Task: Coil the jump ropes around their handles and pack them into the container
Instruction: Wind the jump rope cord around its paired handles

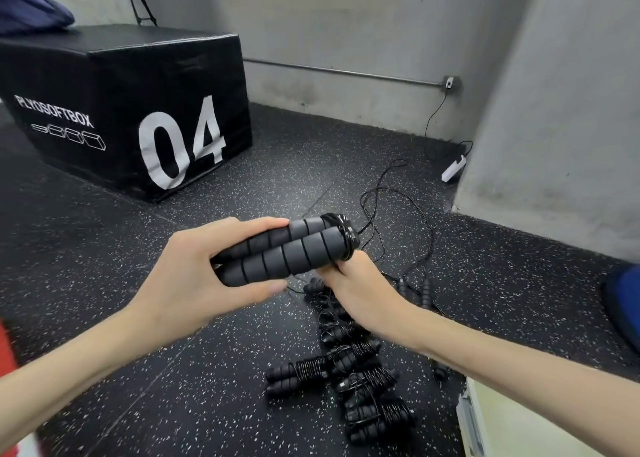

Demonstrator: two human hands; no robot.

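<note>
Left hand [194, 269] grips paired handles [277, 252]; right hand [360, 283] pinches cord [343, 238], coiling barely begun; wound ropes [346, 370] below lie unpacked.

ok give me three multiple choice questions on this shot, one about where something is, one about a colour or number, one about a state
1. Where do the already coiled jump ropes lie?
A. on the speckled floor, below the hands
B. on top of the black box
C. inside a drawer

2. What number is printed on the black box?
A. 40
B. 04
C. 14

3. How far is the rope wound on the pair of handles held by the left hand and right hand?
A. wound along the whole length
B. not wound at all
C. a few turns at one end only

Answers:
1. A, the bundles rest on the floor.
2. B, large white digits on its side read 04.
3. C, the coils sit at the far end; loose cord trails on the floor.
</note>
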